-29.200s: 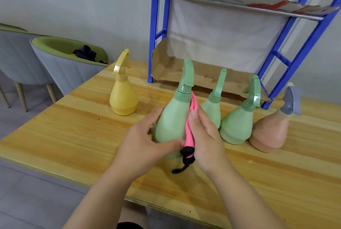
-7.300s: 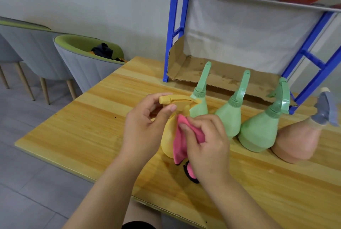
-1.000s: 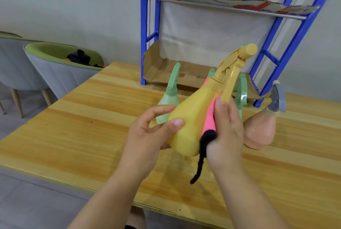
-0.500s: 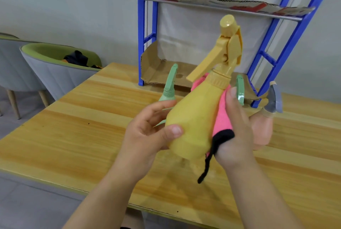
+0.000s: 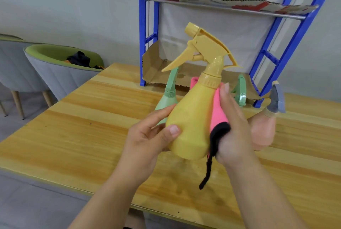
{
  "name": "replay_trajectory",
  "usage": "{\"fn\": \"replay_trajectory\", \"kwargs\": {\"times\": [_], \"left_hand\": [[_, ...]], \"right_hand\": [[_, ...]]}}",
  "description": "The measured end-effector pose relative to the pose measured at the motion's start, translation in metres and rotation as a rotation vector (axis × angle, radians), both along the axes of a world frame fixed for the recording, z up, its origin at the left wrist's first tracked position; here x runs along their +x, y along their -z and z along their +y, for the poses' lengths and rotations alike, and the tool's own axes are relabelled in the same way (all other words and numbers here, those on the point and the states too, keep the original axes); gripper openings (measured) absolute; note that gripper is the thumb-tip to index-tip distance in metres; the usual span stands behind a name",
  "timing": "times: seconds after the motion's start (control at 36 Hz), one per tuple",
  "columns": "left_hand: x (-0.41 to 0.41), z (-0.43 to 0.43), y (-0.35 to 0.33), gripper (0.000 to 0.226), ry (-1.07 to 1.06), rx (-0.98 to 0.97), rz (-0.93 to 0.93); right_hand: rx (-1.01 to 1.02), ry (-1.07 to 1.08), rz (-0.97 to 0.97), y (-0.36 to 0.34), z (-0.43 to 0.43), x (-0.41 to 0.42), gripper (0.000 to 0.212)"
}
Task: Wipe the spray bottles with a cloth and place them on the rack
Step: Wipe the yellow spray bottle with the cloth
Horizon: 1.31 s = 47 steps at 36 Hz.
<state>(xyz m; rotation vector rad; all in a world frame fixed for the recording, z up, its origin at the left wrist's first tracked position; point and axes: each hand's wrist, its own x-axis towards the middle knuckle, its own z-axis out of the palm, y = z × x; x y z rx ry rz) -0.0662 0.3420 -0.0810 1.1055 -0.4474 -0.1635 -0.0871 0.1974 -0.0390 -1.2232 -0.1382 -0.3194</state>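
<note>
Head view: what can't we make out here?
- Green spray bottles: bodies mostly behind the yellow spray bottle and both hands; count unclear.
- Pink cloth: mostly sandwiched between the right hand and the yellow bottle.
- Peach spray bottle: partly behind the right hand.
- Left hand: fingertips behind the bottle.
- Rack: top cut off by the frame edge.

Soft, even daylight fills the scene, bright without glare. Faint shadows pool on the bench (image 5: pixel 73 136) beneath the hands. Wide-angle distortion splays the rack (image 5: pixel 287 51) uprights outward towards the frame edges. The right hand (image 5: pixel 232 129) shows slight motion blur; distant chairs (image 5: pixel 55 70) look mildly soft.
</note>
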Motion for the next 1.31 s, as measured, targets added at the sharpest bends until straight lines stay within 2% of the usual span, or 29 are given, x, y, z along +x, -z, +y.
{"fn": "replay_trajectory", "kwargs": {"times": [0.08, 0.17, 0.22, 0.28, 0.36, 0.47, 0.56, 0.61, 0.72, 0.86, 0.92, 1.0, 1.14, 1.22, 1.31], "left_hand": [[0.0, -0.002, -0.001, 0.052, 0.003, -0.008, 0.044], [-0.001, -0.005, -0.005, 0.03, -0.075, 0.037, 0.086], [-0.003, -0.009, -0.005, 0.036, -0.106, 0.098, 0.082], [-0.003, -0.011, -0.002, 0.052, -0.153, 0.201, 0.02], [-0.001, -0.01, 0.001, 0.063, -0.19, 0.273, -0.051], [0.004, -0.001, 0.001, 0.058, -0.03, 0.112, -0.024], [0.005, 0.004, -0.001, 0.057, 0.072, 0.049, 0.0], [0.005, 0.004, -0.002, 0.054, 0.106, 0.042, 0.001], [0.002, 0.0, -0.001, 0.047, 0.032, 0.092, 0.029], [-0.001, -0.006, 0.001, 0.069, -0.1, 0.243, -0.033], [0.0, -0.006, 0.0, 0.077, -0.123, 0.275, -0.079], [0.0, -0.005, -0.003, 0.078, -0.098, 0.218, -0.111], [-0.004, -0.005, -0.004, 0.075, -0.026, 0.071, -0.021], [-0.005, -0.006, -0.005, 0.074, -0.028, 0.032, 0.02], [-0.004, -0.006, -0.008, 0.072, -0.02, -0.023, 0.044]], "right_hand": [[0.049, -0.031, 0.037, 0.0, -0.005, 0.002, 0.032], [-0.02, 0.111, 0.027, 0.005, 0.001, 0.002, 0.034], [-0.085, 0.259, 0.022, 0.009, 0.006, 0.0, 0.041], [-0.18, 0.382, -0.02, 0.012, 0.012, 0.0, 0.04], [-0.334, 0.458, -0.086, 0.018, 0.014, 0.003, 0.036], [-0.39, 0.244, -0.13, 0.015, 0.002, 0.003, 0.039], [-0.27, -0.021, -0.108, 0.002, -0.008, -0.001, 0.024], [-0.206, -0.096, -0.081, -0.001, -0.011, -0.001, 0.026], [-0.263, 0.05, -0.033, 0.007, -0.008, 0.002, 0.034], [-0.393, 0.216, -0.064, 0.018, 0.002, 0.003, 0.039], [-0.463, 0.212, -0.092, 0.018, 0.005, 0.003, 0.043], [-0.496, 0.108, -0.118, 0.017, 0.001, 0.006, 0.046], [-0.258, -0.154, -0.029, 0.009, -0.011, 0.004, 0.048], [-0.159, -0.176, -0.012, 0.012, -0.009, 0.0, 0.054], [-0.109, -0.138, -0.056, 0.026, -0.004, -0.003, 0.039]]}}
